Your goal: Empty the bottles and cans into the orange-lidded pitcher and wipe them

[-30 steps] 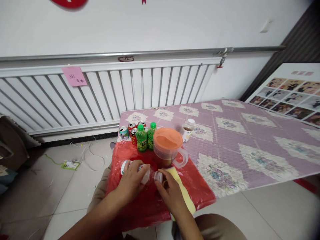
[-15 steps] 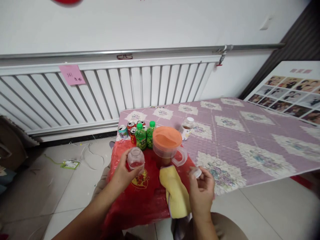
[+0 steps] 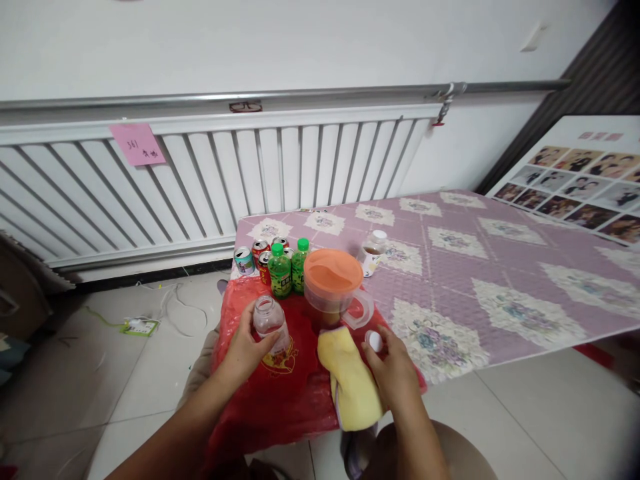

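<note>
My left hand [image 3: 245, 347] is wrapped round a small clear bottle [image 3: 270, 321] with no cap, held upright over the red plastic sheet [image 3: 280, 400]. My right hand [image 3: 395, 373] pinches a small white cap [image 3: 374, 341] just above the sheet, beside a folded yellow cloth [image 3: 350, 387]. A clear pitcher with an orange lid [image 3: 334, 283] stands right behind both hands.
Two green bottles [image 3: 287, 268] and several drink cans [image 3: 255, 253] stand at the table's near-left corner. A small white-capped jar [image 3: 374, 252] sits on the purple patterned tablecloth [image 3: 475, 267]. A white radiator [image 3: 200, 180] runs along the wall. A photo board [image 3: 585, 173] leans at right.
The cap came off the bottle. My left hand stood the bottle upright on the left, and my right hand carried the cap out to the right, then lowered it by the cloth.
</note>
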`<state>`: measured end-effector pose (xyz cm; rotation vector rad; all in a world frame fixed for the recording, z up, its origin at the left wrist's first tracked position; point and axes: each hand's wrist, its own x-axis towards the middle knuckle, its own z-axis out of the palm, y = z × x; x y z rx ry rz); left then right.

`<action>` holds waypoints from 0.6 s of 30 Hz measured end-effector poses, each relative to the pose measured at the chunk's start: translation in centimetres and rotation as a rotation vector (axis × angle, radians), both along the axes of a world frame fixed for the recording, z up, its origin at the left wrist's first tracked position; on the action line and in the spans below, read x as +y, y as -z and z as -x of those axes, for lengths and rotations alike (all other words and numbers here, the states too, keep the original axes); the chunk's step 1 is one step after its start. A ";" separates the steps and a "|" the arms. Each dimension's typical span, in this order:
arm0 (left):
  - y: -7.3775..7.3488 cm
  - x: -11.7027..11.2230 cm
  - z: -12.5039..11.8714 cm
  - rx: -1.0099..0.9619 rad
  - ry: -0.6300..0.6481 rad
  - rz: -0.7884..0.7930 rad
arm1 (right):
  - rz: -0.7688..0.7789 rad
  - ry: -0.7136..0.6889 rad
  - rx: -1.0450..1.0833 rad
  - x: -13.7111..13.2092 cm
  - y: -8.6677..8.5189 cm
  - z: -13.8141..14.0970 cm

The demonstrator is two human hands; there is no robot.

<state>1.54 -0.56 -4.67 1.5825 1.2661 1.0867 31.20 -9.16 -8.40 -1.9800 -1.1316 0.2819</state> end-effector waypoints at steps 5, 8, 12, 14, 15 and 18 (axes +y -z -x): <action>0.5 0.2 0.1 -0.009 0.007 0.007 | 0.093 -0.026 -0.145 -0.1 0.2 -0.1; 0.6 0.2 0.2 0.014 0.003 0.008 | 0.100 -0.012 -0.259 -0.1 0.8 -0.4; 0.3 -0.1 0.1 0.037 0.033 0.009 | 0.121 -0.017 -0.336 0.0 1.7 -0.8; -0.1 -0.3 0.0 0.056 0.038 0.001 | 0.137 -0.030 -0.363 0.0 2.0 -0.9; -0.2 -0.3 -0.1 0.065 0.037 -0.006 | 0.156 -0.032 -0.378 0.1 2.1 -0.9; -0.5 -0.4 -0.1 0.074 0.043 -0.018 | 0.242 -0.033 -0.425 0.2 2.3 -0.8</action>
